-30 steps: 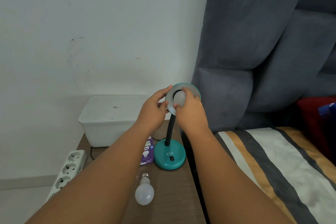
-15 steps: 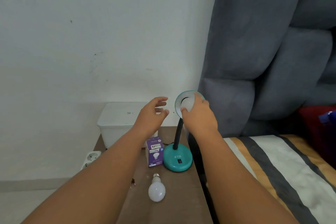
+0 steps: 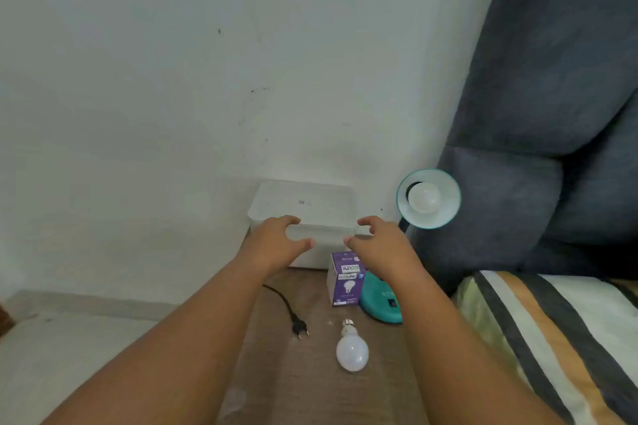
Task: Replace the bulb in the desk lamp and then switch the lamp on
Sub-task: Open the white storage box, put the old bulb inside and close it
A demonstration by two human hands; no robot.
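Observation:
The teal desk lamp stands on a wooden bedside table [image 3: 310, 390]; its round shade [image 3: 438, 217] faces me with a white bulb [image 3: 424, 197] seated inside, unlit. Its teal base [image 3: 381, 304] with a black switch [image 3: 392, 303] sits partly behind my right arm. A second white bulb [image 3: 352, 350] lies loose on the table. The lamp's black plug [image 3: 299, 328] lies unplugged on the table. My left hand [image 3: 272, 245] and my right hand [image 3: 379, 245] hover empty with fingers spread, left of and below the shade, touching nothing.
A purple bulb box [image 3: 346, 279] stands next to the lamp base. A white plastic container [image 3: 303, 207] sits against the wall behind my hands. A grey padded headboard [image 3: 552, 114] and a striped bed cover [image 3: 552, 338] fill the right side.
My right hand let go of the bulb in the shade and dropped down-left. My left hand also lowered. The view shifted, bringing the plug into sight.

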